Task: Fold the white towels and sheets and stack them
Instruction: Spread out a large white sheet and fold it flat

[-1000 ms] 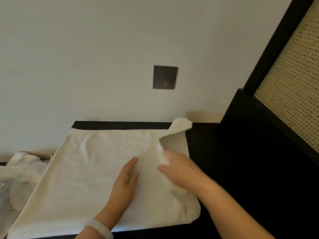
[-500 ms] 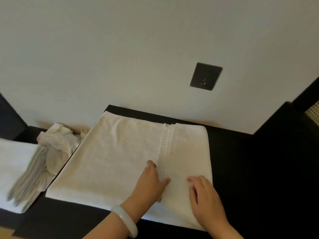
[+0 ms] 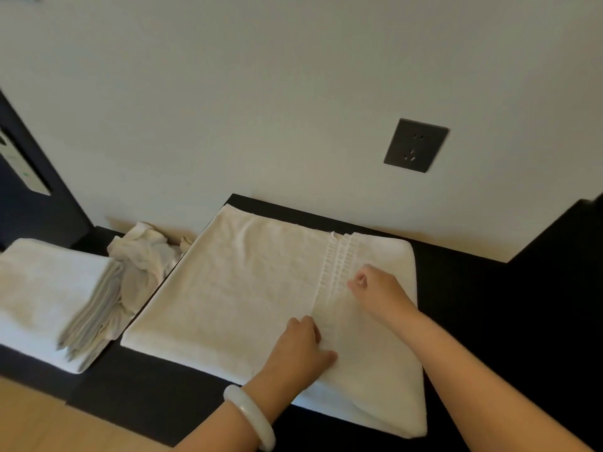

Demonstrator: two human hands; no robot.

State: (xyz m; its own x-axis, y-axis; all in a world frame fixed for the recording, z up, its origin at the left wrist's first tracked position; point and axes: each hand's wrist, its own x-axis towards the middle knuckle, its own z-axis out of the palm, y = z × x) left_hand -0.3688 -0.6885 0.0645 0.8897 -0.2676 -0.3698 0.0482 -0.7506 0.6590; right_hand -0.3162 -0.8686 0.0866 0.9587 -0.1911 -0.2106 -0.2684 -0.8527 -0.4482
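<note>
Towel (image 3: 261,288): spread flat on the black table (image 3: 146,393), below and left of the wall socket (image 3: 416,145); right flap folded over, ribbed band (image 3: 336,265) facing up, just left of straight below the socket.
Right hand (image 3: 378,288): well below the socket; grip pinching the towel beside the band, thumb against forefinger.
Left hand (image 3: 300,347): lower still, left of the socket; knuckles bent over the flap's edge; grip pinching or merely pressing, cannot tell.
Just changed: a second ago, flap lifted in the right hand; half a second ago, laid down under flat palms; now fingers curled at the band.
Meaning: one fold finished; probably gathering the edge for the next.
Folded stack (image 3: 49,288): far left of the socket, ready for this towel.
Crumpled cloth (image 3: 143,252): between stack and towel, not yet folded.
</note>
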